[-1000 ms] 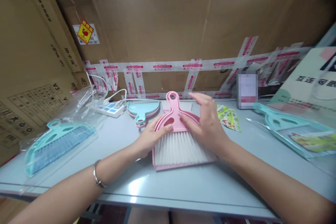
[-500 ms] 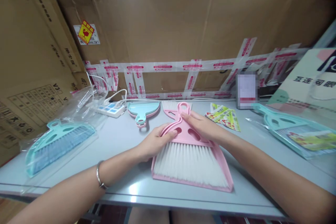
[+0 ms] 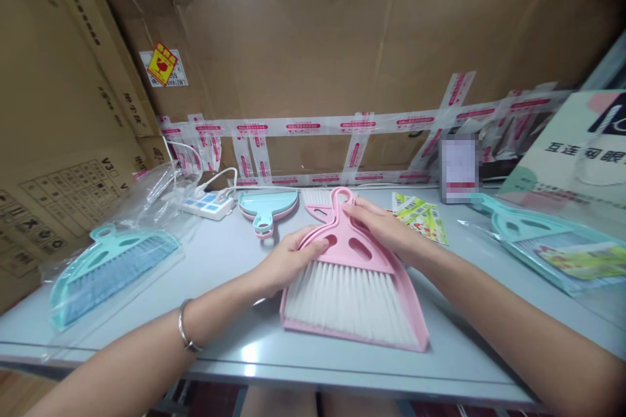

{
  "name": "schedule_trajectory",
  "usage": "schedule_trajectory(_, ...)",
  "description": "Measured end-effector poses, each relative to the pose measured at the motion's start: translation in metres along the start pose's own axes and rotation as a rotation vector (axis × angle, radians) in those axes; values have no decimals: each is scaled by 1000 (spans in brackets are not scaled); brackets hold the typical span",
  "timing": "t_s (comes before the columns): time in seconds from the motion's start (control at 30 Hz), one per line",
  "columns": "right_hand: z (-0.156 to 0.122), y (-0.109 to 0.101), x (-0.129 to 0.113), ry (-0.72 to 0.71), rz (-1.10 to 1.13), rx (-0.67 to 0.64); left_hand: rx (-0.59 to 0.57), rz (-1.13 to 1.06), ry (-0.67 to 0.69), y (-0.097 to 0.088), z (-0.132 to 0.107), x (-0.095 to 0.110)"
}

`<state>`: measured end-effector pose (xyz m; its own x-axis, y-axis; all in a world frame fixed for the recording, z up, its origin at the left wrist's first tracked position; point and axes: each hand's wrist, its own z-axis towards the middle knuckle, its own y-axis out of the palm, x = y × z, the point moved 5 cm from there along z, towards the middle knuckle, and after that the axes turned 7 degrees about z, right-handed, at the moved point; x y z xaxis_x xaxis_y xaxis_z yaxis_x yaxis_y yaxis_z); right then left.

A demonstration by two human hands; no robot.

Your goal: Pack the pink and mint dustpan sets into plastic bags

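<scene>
Lying flat on the grey table (image 3: 342,365), close to its near edge, is a pink brush (image 3: 342,244) nested in a matching pink dustpan (image 3: 413,322). Its white bristles (image 3: 347,300) point toward the person and its looped handle points toward the cardboard wall (image 3: 342,45).

Left hand (image 3: 286,260): curled around the left shoulder of the pink brush, thumb on top and fingers tucked along the edge, so it is pinching that side. A metal bracelet (image 3: 183,326) sits on this wrist.

Right hand (image 3: 386,228): laid loosely over the handle and right shoulder, fingers stretched out and nearly straight, resting on the plastic rather than clamped around it.

Surroundings:
- Just behind the handle is a second pink piece with a white bristle tuft (image 3: 317,197) (mostly hidden, so its shape cannot be made out).
- A small teal dustpan (image 3: 268,203) lies left of that, and a white power strip (image 3: 205,205) farther left.
- A teal brush (image 3: 107,267) in a clear bag lies well off to the left.
- Printed leaflets (image 3: 423,216) lie just right of the right hand, and a bagged teal set (image 3: 548,241) farther right.
</scene>
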<state>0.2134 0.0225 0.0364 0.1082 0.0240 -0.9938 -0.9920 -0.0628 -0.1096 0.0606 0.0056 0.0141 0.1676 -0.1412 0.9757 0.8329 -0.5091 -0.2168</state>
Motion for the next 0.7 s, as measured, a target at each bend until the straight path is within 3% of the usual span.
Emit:
schedule_trajectory(0.2, 1, -2, 3, -30, -261, 74, -6, -29, -73, 2, -2, -3)
schedule_trajectory(0.5, 3, 6, 3, -46, -119, -3, 33, -27, -51, -2, 0, -4)
schedule_trajectory(0.6, 14, -20, 5, -39, -124, -2, 112, -82, -77, -14, 2, -5)
schedule_trajectory(0.67, 22, -60, 7, -75, -203, 100, 185, -127, -63, -26, 4, -2)
schedule_trajectory(0.7, 24, -87, 8, -124, -325, 231, 216, -145, -49, -31, 5, -1)
